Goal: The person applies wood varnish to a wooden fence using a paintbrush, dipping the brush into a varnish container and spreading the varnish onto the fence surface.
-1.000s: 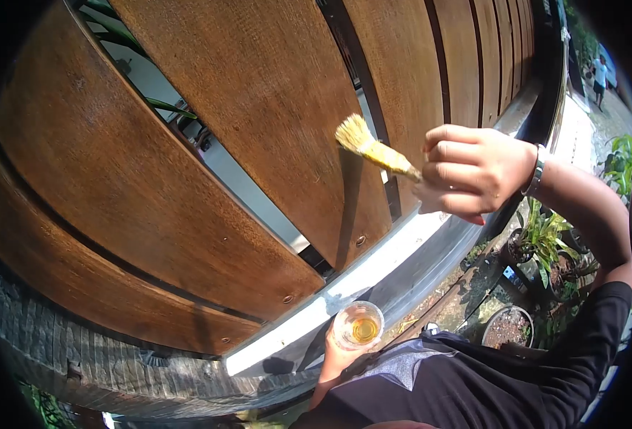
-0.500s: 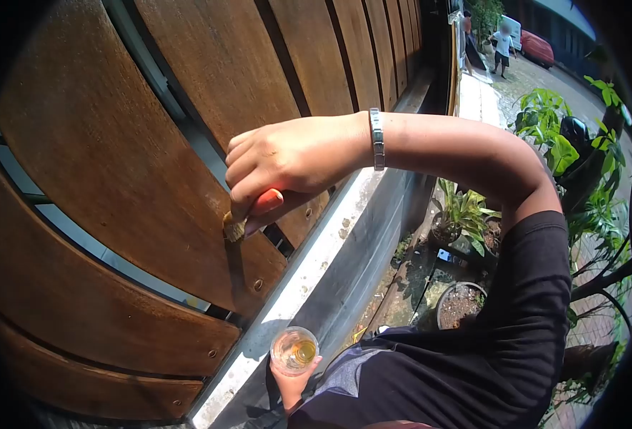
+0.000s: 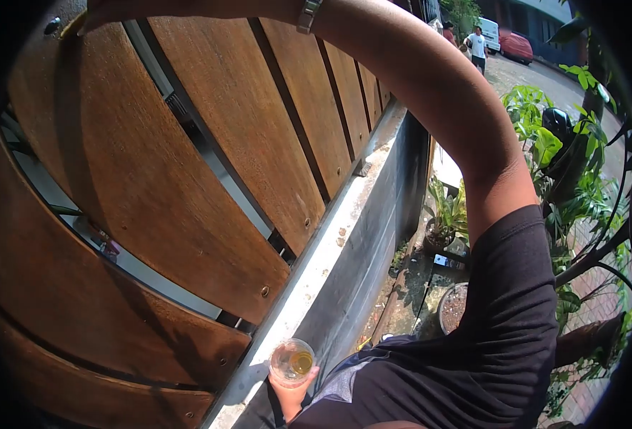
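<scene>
My left hand (image 3: 291, 395) is wrapped round a clear plastic cup (image 3: 281, 357) with a little yellowish liquid at its bottom. It holds the cup low, beside the pale ledge (image 3: 323, 266) under the slats. At the upper left, my right hand (image 3: 112, 10) reaches along a brown wooden slat (image 3: 126, 143). The frame's top edge cuts off most of this hand. From its fingers the bristles of a paintbrush (image 3: 71, 27) stick out against the slat's upper part; the handle is hidden. A metal-link bracelet (image 3: 308, 14) circles my right wrist.
More wooden slats (image 3: 223, 93) stand side by side with gaps between them. Potted plants (image 3: 444, 214) and leafy branches (image 3: 537, 136) are on the right. Farther off, a person in a white shirt (image 3: 478, 46) stands near a red car (image 3: 516, 48).
My right hand has moved with the paintbrush from the slat's lower end up to its upper part, at the top left. My left hand still holds the cup. The view has shifted slightly.
</scene>
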{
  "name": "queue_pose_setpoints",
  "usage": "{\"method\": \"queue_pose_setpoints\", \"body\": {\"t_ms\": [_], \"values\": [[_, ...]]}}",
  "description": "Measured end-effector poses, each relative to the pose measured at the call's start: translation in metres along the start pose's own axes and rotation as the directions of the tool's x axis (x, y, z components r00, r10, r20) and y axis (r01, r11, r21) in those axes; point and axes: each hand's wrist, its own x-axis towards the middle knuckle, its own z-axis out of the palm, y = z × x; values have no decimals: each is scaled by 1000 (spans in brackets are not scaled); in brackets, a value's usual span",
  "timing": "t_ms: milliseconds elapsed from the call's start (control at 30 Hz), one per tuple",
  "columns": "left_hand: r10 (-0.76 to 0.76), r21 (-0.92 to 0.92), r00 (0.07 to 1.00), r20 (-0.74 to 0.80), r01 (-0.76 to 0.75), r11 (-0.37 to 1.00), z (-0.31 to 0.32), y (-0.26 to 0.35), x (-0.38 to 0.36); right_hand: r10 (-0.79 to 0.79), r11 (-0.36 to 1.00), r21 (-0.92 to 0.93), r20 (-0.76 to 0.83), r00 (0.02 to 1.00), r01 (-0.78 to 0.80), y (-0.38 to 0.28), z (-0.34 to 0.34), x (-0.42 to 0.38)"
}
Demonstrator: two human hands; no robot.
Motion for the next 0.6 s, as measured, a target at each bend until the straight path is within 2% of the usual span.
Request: {"method": "queue_pose_setpoints", "body": {"t_ms": [67, 133, 200, 267, 400, 467, 533, 600], "values": [[45, 56, 998, 32, -46, 997, -5, 6, 1, 10, 996, -85, 361, 933, 22, -41, 6, -28], [42, 25, 999, 9, -42, 999, -12, 2, -4, -76, 993, -64, 336, 939, 103, -87, 2, -55], [0, -43, 998, 60, 2, 999, -18, 1, -8, -23, 999, 42, 336, 942, 9, -143, -6, -84], [-11, -50, 998, 69, 15, 999, -25, -1, -13, 45, 982, 141, 476, 878, -127, -205, -23, -109], [-39, -81, 991, 127, 50, 995, -37, 6, -17, 39, 917, 257, 701, 712, -304, -324, -49, -161], [6, -91, 986, 168, 10, 996, -42, 3, -18, 19, 901, 268, 762, 648, -341, -362, -56, -172], [-26, -138, 985, 172, 50, 989, -50, 7, -23, 31, 893, 262, 775, 631, -366, -377, -63, -165], [1, -151, 988, 152, 22, 988, -56, 8, -27, 235, 807, 172, 784, 574, -566, -385, -71, -154]]}}
